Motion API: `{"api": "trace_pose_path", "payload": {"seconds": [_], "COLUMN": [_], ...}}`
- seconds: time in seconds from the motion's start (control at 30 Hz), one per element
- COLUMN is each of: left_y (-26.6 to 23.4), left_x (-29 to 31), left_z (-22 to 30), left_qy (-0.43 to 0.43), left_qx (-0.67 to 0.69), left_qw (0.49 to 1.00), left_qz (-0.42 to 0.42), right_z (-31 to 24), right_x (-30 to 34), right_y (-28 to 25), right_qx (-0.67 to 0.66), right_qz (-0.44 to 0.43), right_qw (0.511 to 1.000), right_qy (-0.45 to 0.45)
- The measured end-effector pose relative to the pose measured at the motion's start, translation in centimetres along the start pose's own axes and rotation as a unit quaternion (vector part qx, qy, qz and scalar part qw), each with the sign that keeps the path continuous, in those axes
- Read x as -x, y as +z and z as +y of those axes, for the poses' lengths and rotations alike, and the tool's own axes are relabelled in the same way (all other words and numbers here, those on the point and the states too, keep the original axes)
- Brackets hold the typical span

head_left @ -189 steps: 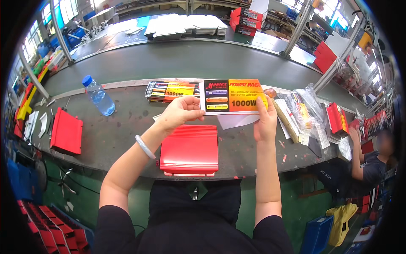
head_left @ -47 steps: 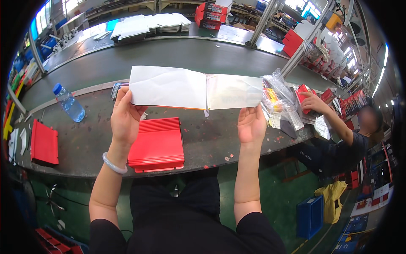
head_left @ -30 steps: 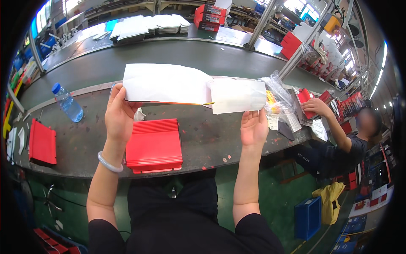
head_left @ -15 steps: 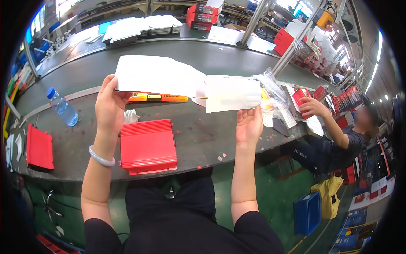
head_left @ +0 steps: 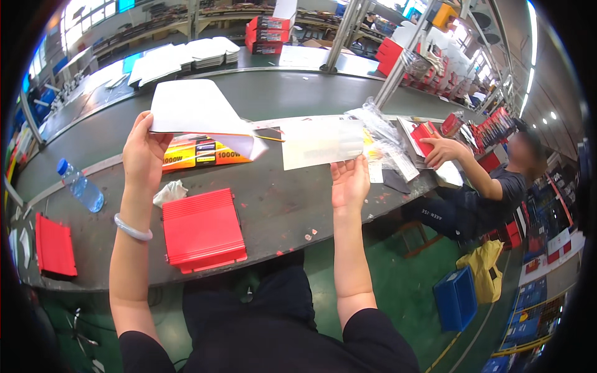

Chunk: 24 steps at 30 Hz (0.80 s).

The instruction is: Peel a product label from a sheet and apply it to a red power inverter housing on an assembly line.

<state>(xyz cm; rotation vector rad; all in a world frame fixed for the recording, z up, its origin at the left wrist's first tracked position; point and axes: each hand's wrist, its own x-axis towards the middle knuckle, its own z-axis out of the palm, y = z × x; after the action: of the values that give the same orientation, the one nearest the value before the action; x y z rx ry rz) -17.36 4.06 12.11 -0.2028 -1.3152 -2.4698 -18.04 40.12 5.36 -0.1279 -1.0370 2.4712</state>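
Observation:
My left hand [head_left: 142, 155] is closed on the left edge of a large white card [head_left: 193, 107], raised over the workbench. The card's right end bends down and looks blurred. Below it shows a yellow and orange printed strip [head_left: 211, 153]; I cannot tell whether it is joined to the card. My right hand [head_left: 350, 186], palm up, pinches the lower right edge of a pale thin sheet [head_left: 318, 145]. A gap separates sheet and card, with a thin yellowish strip [head_left: 268, 138] between them. Between my forearms lies a red ribbed metal case [head_left: 202, 230].
A crumpled white tissue [head_left: 170, 194] touches the case's far side. To the left are a blue-capped water bottle [head_left: 81, 185] and another red case [head_left: 56, 248]. Clear plastic bags [head_left: 385, 137] lie at right, near a co-worker's hand [head_left: 444, 151] on a red item. White stacks [head_left: 161, 64] stand beyond.
The white card and pale sheet, overlapping before, are now apart. The card's right end has bent down, uncovering more of the yellow printed strip. The whole view has shifted slightly.

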Motion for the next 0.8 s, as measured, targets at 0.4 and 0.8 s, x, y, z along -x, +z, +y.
{"api": "trace_pose_path", "payload": {"seconds": [0.4,0.8], "left_y": [1.2,-2.0], "left_x": [-2.6,-0.7], "left_z": [2.0,9.0], "left_qy": [0.017,-0.054], "left_qx": [-0.005,0.159], "left_qw": [1.000,0.942], "left_qz": [-0.026,-0.292], "right_z": [-0.9,-2.7], "right_x": [-0.7,-1.4], "right_y": [-1.0,-3.6], "right_qx": [-0.020,-0.051], "right_qz": [-0.016,-0.013], "right_qw": [1.000,0.999], "right_qy": [-0.017,0.009]}}
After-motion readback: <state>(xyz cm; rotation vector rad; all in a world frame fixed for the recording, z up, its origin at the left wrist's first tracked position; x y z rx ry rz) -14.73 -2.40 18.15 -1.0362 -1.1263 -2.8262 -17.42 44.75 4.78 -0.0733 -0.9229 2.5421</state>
